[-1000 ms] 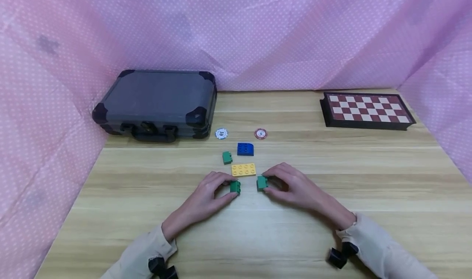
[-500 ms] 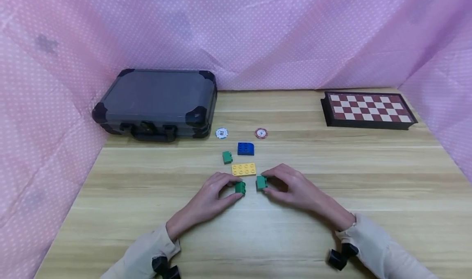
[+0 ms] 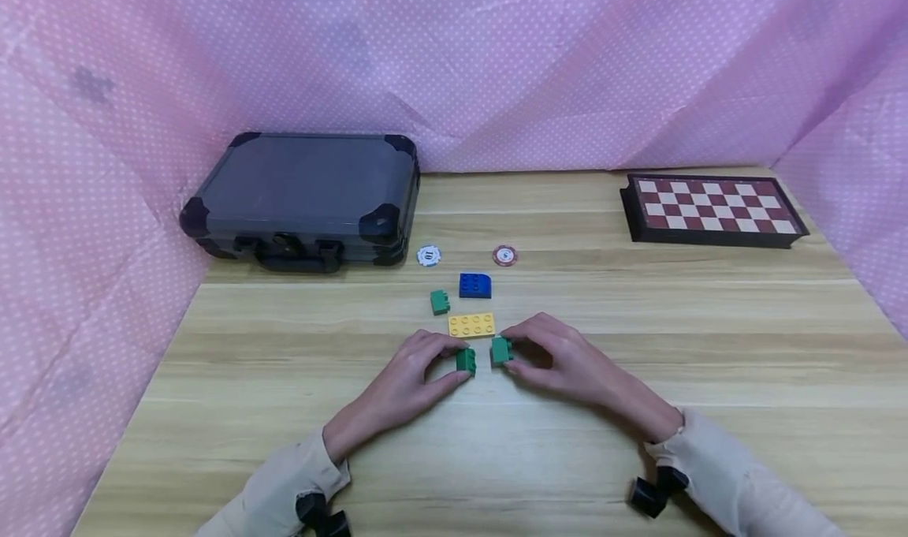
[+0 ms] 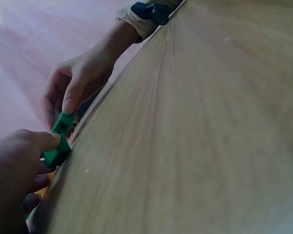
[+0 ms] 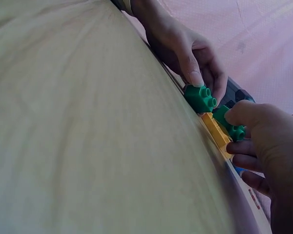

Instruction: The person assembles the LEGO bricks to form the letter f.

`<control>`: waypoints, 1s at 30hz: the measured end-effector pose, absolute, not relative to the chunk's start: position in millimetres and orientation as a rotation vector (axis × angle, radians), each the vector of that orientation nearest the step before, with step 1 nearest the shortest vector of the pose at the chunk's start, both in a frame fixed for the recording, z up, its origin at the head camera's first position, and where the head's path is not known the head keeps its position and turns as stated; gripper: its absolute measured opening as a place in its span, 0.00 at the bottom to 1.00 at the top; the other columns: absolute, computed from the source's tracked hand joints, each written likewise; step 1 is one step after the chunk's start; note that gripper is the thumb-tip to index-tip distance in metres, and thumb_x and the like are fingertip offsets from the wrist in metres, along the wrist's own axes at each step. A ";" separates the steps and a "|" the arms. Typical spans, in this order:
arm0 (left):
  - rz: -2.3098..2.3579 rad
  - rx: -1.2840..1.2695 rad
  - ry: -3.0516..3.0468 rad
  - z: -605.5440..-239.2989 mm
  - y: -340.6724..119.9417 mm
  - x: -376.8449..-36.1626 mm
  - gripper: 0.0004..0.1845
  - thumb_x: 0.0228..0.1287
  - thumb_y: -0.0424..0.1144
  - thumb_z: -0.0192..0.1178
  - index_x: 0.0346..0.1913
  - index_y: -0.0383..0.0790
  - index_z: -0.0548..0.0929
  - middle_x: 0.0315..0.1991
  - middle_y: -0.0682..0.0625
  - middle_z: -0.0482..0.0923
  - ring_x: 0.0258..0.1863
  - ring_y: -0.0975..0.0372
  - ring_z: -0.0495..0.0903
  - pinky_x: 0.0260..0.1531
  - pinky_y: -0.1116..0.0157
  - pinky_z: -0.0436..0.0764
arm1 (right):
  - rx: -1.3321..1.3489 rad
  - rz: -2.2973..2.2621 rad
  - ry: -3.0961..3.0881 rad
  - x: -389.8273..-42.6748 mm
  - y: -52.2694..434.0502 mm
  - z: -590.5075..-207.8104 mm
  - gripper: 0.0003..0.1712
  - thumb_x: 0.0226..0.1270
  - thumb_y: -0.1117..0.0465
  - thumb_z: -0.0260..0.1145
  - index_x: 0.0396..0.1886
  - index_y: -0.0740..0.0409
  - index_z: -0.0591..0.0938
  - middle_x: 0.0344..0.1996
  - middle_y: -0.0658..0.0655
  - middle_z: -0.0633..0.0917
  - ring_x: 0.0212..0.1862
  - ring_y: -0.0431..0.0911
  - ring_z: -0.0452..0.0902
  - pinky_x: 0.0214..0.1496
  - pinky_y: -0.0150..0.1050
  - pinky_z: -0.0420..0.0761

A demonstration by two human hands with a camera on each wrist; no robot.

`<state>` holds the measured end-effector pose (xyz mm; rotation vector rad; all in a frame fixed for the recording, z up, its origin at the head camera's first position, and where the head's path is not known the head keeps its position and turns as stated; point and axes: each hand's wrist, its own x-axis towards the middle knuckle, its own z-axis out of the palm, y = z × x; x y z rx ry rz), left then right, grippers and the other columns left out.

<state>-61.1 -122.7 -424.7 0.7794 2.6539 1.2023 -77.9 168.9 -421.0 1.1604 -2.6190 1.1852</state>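
My left hand pinches a green toy brick between thumb and fingers; its studs face right, as the right wrist view also shows. My right hand pinches a second green brick, studs also turned to the right. A narrow gap separates the two bricks in the head view. Just beyond them lies a yellow brick, studs up. Behind it are a third green brick, lying on its side, and a blue brick with one rounded corner.
A white-and-blue poker chip and a red one lie behind the bricks. At the back left stands a grey case with black corners; a checkered board box sits back right. Pink cloth hangs behind the wooden table.
My left hand has moved right with its green brick, narrowing the gap to the other one. My right hand has shifted very slightly left with its brick.
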 end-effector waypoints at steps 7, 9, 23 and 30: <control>1.190 0.767 2.678 -424.1 -122.3 -60.2 0.20 0.69 0.44 0.70 0.61 0.49 0.83 0.55 0.58 0.81 0.57 0.65 0.73 0.58 0.54 0.75 | 1.193 1.183 -2.595 -78.7 167.2 -420.7 0.25 0.66 0.58 0.75 0.62 0.56 0.81 0.53 0.49 0.83 0.55 0.42 0.79 0.57 0.44 0.82; 1.190 0.767 2.679 -424.2 -122.3 -59.9 0.20 0.69 0.45 0.70 0.61 0.49 0.83 0.56 0.58 0.81 0.57 0.64 0.73 0.58 0.54 0.74 | 1.192 1.179 -2.592 -78.4 166.8 -420.2 0.26 0.66 0.57 0.75 0.62 0.55 0.81 0.53 0.49 0.83 0.56 0.42 0.79 0.57 0.44 0.82; 1.217 0.773 2.678 -425.6 -122.4 -59.6 0.20 0.69 0.44 0.70 0.61 0.48 0.82 0.56 0.57 0.81 0.56 0.63 0.73 0.61 0.53 0.72 | 1.205 1.177 -2.585 -78.9 162.2 -420.1 0.26 0.65 0.58 0.77 0.61 0.56 0.82 0.52 0.50 0.84 0.55 0.43 0.80 0.56 0.44 0.83; 1.235 0.800 2.716 -426.7 -121.2 -59.8 0.19 0.67 0.43 0.72 0.59 0.47 0.83 0.54 0.56 0.82 0.54 0.62 0.74 0.60 0.51 0.71 | 1.195 1.179 -2.586 -78.2 161.5 -419.8 0.26 0.65 0.59 0.77 0.61 0.56 0.82 0.53 0.50 0.84 0.55 0.43 0.80 0.56 0.44 0.83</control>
